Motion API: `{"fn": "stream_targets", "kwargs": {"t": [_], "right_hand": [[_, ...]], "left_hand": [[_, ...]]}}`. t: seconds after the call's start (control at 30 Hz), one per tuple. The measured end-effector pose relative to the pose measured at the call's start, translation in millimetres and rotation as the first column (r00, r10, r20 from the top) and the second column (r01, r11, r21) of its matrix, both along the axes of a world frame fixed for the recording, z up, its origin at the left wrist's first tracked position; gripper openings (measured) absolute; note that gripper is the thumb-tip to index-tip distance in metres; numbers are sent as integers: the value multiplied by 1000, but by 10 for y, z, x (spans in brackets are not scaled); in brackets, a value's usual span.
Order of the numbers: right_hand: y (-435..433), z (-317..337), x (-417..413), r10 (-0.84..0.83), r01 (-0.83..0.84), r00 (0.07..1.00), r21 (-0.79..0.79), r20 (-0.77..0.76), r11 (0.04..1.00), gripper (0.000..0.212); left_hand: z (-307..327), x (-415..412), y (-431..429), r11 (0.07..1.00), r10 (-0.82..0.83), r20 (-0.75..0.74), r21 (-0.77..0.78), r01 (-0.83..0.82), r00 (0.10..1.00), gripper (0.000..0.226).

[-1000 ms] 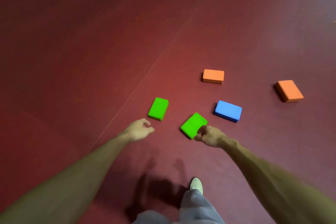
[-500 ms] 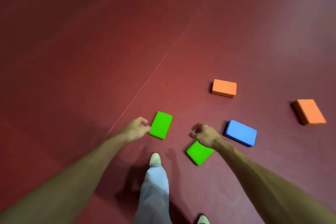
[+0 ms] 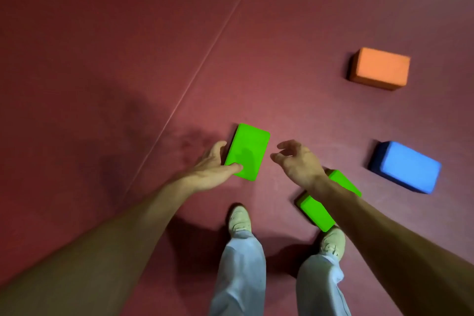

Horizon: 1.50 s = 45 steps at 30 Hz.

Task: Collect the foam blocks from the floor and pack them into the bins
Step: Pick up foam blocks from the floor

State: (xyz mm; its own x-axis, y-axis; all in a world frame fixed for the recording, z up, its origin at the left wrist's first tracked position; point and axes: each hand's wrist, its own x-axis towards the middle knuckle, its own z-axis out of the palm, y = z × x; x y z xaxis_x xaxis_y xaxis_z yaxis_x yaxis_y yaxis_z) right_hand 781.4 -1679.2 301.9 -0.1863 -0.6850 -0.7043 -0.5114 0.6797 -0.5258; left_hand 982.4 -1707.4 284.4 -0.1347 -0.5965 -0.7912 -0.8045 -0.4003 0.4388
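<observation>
A green foam block (image 3: pixel 250 149) lies flat on the dark red floor in front of me. My left hand (image 3: pixel 213 169) clasps its near left corner, thumb on top and fingers along the left edge. To the right of that block, my right hand (image 3: pixel 297 161) hovers with curled fingers apart, holding nothing. A second green block (image 3: pixel 314 210) lies partly hidden under my right forearm. A blue block (image 3: pixel 407 167) sits to the right, and an orange block (image 3: pixel 379 68) lies farther back on the right. No bin is in view.
My two feet in pale shoes (image 3: pixel 239 219) (image 3: pixel 332 241) stand just behind the green blocks; the right shoe touches the second green block's near end. A thin seam line (image 3: pixel 205 59) crosses the floor diagonally on the left.
I have stepped closer and bent lower, so the blocks look larger. My left hand closed on the first green block's corner. My right hand left the second green block and moved up and left.
</observation>
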Motion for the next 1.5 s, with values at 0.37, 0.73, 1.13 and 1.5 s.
{"fn": "stream_targets", "kwargs": {"t": [0.37,0.73,1.13,1.5], "right_hand": [[178,-3042,272,-96,92,995,183,16,979,65],[501,-4161,321,-531,489,844,298,77,820,67],[904,-3693,-785,-272,262,962,305,-11,916,42],[1863,-3732,-2468,-591,655,740,144,-321,742,81]], "left_hand": [[-3002,0,-38,952,307,49,2,-307,951,64],[-3982,-371,170,922,345,200,109,-371,917,89],[-3396,-1293,632,915,400,97,-92,-392,911,100],[-3324,-2442,1383,932,71,187,-362,1,980,95]]}}
